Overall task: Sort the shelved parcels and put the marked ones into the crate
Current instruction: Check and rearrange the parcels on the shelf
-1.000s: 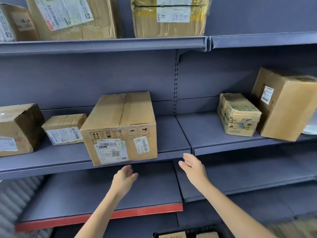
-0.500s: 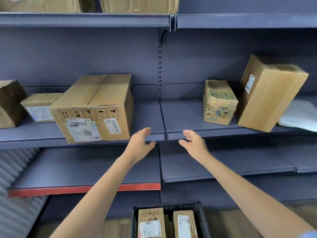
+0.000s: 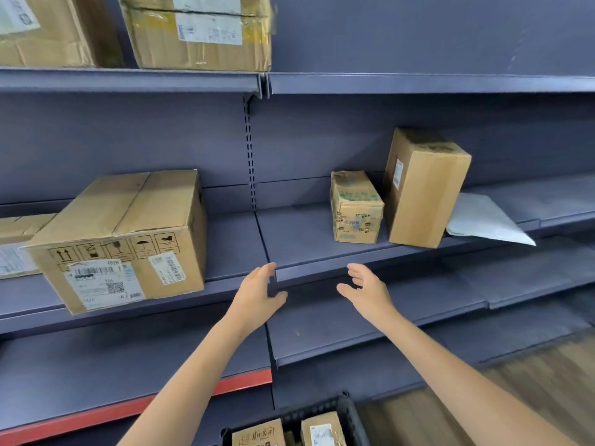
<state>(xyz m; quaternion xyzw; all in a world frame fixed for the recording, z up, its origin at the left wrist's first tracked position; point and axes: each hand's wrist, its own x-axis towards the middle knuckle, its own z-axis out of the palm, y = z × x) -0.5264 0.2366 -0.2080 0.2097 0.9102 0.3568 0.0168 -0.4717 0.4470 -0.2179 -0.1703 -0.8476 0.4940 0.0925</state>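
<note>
Shelving: painted sheet metal, matt blue-grey, smooth. Lowest left shelf edge strip: red, faint sheen. Large box: plain brown corrugated cardboard, matt, white paper labels stuck on front. Small box: creased cardboard, wrapped in printed glossy tape. Tall box: smooth matt cardboard, scuffed on top. Flat mailer: whitish-grey plastic film, slightly wrinkled. Upper box: worn cardboard, yellowish glossy tape. Crate: black plastic mesh. Floor: wood-grain finish.
</note>
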